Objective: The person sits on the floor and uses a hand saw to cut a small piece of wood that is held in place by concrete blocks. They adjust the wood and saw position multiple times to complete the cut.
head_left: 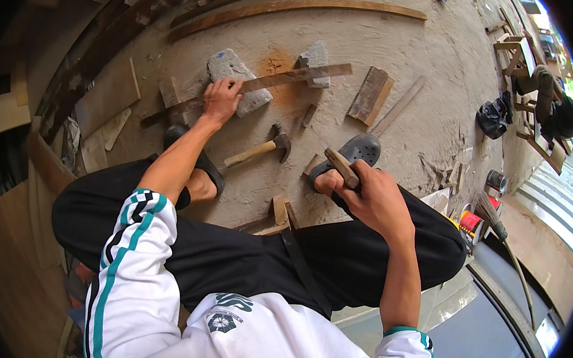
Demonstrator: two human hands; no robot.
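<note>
A long, narrow wooden strip (284, 78) lies slantwise across two rough concrete blocks (255, 102). My left hand (222, 100) grips the strip over the left block, its fingers curled over the edge. Above my right shoe, my right hand (373, 192) is closed around a short, worn wooden handle (342, 168). Whatever the handle belongs to is too thin or hidden to make out. Between my feet a claw hammer (259, 151) with a pale wooden handle rests on the floor, touched by neither hand. A small wood offcut (309, 115) lies beyond it.
Orange-brown dust (279, 62) marks the floor between the blocks. Right of them lie a wooden block (371, 95) and a thin slat (400, 106). Long boards (300, 6) lie farther off. At right are a black bag (494, 116), cans (471, 224) and a brush (492, 215).
</note>
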